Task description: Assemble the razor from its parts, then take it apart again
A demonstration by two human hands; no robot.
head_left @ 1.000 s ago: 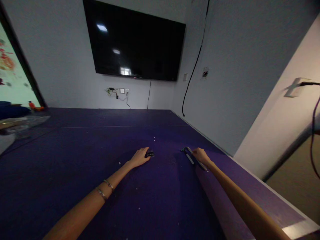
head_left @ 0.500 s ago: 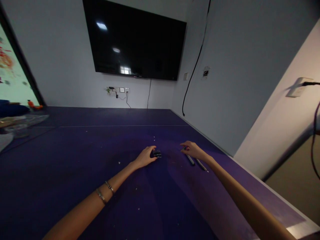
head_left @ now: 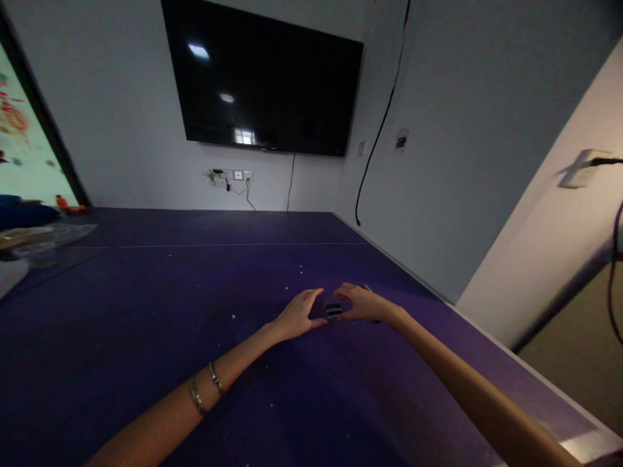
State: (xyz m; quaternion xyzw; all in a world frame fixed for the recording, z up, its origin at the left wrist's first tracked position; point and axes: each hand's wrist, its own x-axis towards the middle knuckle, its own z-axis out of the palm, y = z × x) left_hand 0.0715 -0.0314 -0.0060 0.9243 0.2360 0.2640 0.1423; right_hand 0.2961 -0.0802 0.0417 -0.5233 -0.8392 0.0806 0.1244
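Observation:
My two hands meet on the dark purple table (head_left: 204, 363). Between them lies a small black object with pale stripes (head_left: 333, 310). My right hand (head_left: 364, 303) pinches it from the right with thumb and fingertips. My left hand (head_left: 298, 314) lies just left of it with fingers stretched and thumb apart, its tips at the object's edge. Two bracelets (head_left: 204, 386) ring my left wrist. Only the tip of a thin metal tool (head_left: 366, 287) shows behind my right hand.
A large black screen (head_left: 263, 78) hangs on the far wall above wall sockets (head_left: 231, 176). The table's right edge (head_left: 491, 340) runs close to the side wall. Clutter (head_left: 29, 237) sits at the far left. Small white crumbs dot the tabletop.
My left hand slid the small black object to the right. My right hand left the metal tools, moved left and closed on the object.

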